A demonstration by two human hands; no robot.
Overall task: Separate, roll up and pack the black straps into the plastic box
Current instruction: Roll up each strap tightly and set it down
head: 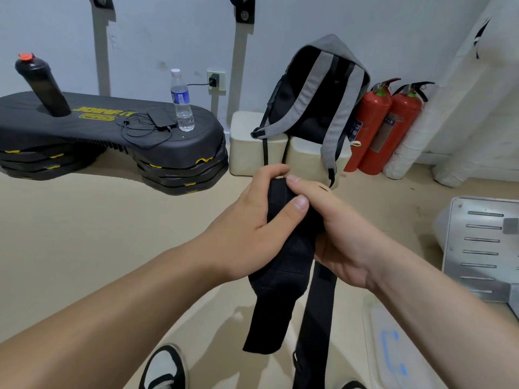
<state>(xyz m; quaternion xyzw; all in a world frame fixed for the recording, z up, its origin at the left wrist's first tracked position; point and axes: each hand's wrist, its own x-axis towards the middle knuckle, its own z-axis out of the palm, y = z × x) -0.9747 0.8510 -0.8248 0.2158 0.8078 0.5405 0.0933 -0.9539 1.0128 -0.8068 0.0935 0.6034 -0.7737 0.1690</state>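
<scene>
Right in front of your chest, above the beige floor (106, 237), both hands are closed on the black straps. Your left hand (247, 220) is curled round the top of the wide padded black fabric strap (276, 279), thumb pressed across its front. Your right hand (345, 237) grips the same bunch from the other side, fingers wrapped behind where I can't follow them.

The padded strap droops between your wrists, its loose end hanging free. Beside it, the narrow black webbing strap (320, 318) drops straight down from under your right palm and out of the bottom of the view.

Here's the risk. Everything meets in one tight knot of fingers, so I can't tell whether the two straps are joined or only lying together. Pull them apart hard and a hook-and-loop patch, if there is one, may snag. Or both may come away as one piece.

Watch those tails. Start rolling with that much slack hanging and the roll will likely come out crooked or loose, then spring open once you let go. The long webbing end may be near your black-and-white shoe (163, 369). Step on it and it jerks out of your grip.

The translucent plastic box with the blue marking (393, 352) sits low on your right, beyond your right forearm. A loose roll could unwind on the way over.
</scene>
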